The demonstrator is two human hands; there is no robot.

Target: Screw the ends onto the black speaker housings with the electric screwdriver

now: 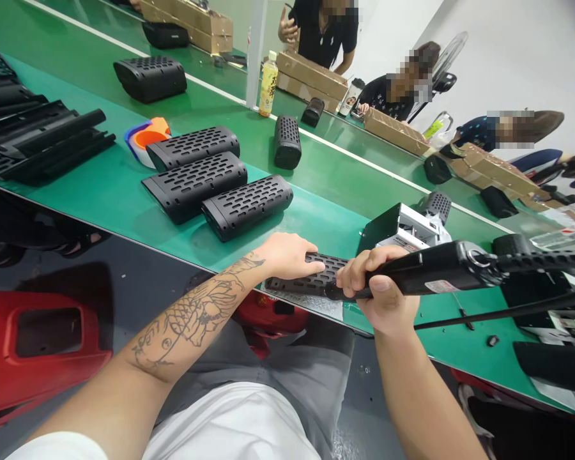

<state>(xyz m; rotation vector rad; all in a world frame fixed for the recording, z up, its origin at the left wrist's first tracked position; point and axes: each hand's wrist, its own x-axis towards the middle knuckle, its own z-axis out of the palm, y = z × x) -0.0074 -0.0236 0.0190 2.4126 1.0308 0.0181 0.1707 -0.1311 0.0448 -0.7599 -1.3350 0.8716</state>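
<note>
The slotted black housing just below centre seems mid-work, under the left hand, thumb and forefinger spread, the right hand curled round a power driver; three left-of-centre housings look closed, upper-left shells unassembled.

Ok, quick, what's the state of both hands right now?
Left hand: resting on the black slotted housing; whether it grips can't be told.
Right hand: closed, holding the black corded tool.
</note>
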